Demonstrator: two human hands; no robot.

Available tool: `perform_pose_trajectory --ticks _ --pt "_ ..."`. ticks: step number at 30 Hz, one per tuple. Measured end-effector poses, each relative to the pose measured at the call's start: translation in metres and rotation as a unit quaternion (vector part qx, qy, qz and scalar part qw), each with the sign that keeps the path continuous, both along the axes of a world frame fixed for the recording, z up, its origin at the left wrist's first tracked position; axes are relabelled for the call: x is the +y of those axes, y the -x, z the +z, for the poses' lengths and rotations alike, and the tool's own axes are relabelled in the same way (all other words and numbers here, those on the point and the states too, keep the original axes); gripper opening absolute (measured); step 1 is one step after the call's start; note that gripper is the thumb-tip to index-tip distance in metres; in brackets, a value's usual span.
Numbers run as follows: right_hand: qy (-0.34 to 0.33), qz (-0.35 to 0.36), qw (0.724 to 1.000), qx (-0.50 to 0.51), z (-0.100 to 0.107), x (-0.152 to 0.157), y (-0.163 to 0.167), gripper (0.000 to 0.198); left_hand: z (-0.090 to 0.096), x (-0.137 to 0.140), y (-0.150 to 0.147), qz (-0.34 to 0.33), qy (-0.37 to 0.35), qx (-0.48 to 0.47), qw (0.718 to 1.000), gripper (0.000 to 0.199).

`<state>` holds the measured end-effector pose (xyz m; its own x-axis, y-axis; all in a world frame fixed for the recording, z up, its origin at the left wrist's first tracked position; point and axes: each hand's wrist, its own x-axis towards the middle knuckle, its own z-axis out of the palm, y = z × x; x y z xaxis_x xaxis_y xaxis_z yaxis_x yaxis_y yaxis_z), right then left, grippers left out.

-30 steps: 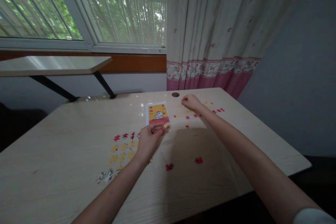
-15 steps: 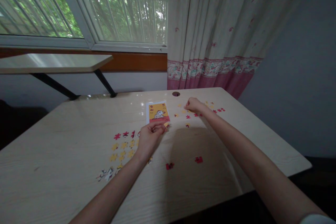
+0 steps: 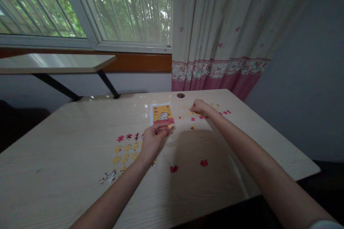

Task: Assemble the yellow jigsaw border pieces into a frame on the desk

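Observation:
My left hand (image 3: 157, 133) is closed in a pinch around a yellow jigsaw piece (image 3: 171, 126), just below the picture card (image 3: 163, 113), which shows a white animal on yellow and red. Farther right, my right hand (image 3: 198, 106) is closed, fingertips down among loose yellow pieces (image 3: 188, 113) on the table. What those fingertips grip, if anything, is too small to make out. Rows of yellow pieces (image 3: 125, 157) and red pieces (image 3: 120, 138) lie left of my left hand, partly hidden by it and its forearm.
Two red pieces, one nearer the middle (image 3: 174, 169) and one to its right (image 3: 204, 162), lie in the arm's shadow on the wooden table (image 3: 67, 171). White pieces (image 3: 110, 176) sit at lower left. A raised shelf (image 3: 59, 62) stands at back left, a curtain (image 3: 215, 43) behind.
Both hands stay almost in place, still pinched. The left hand's yellow piece has tilted slightly, and the whole view has shifted a little.

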<state>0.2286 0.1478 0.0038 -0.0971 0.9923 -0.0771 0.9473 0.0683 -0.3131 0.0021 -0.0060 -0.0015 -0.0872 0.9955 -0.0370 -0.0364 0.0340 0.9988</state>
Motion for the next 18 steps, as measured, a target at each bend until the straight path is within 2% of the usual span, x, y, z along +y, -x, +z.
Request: perform_pose_trajectory --ticks 5,14,18 --pt "0.008 0.001 1.000 0.000 0.0001 -0.0030 0.0000 0.008 -0.0002 0.0009 -0.0001 0.006 0.000 -0.004 1.000 0.022" --pt "-0.004 0.017 0.999 0.031 0.0021 -0.0097 0.0000 0.005 0.0011 0.0008 -0.0002 0.003 0.003 -0.002 1.000 0.019" --pt "-0.006 0.015 0.999 0.050 0.0006 -0.0083 -0.0019 0.012 0.0015 0.0007 -0.0002 0.003 0.008 -0.002 1.000 0.020"
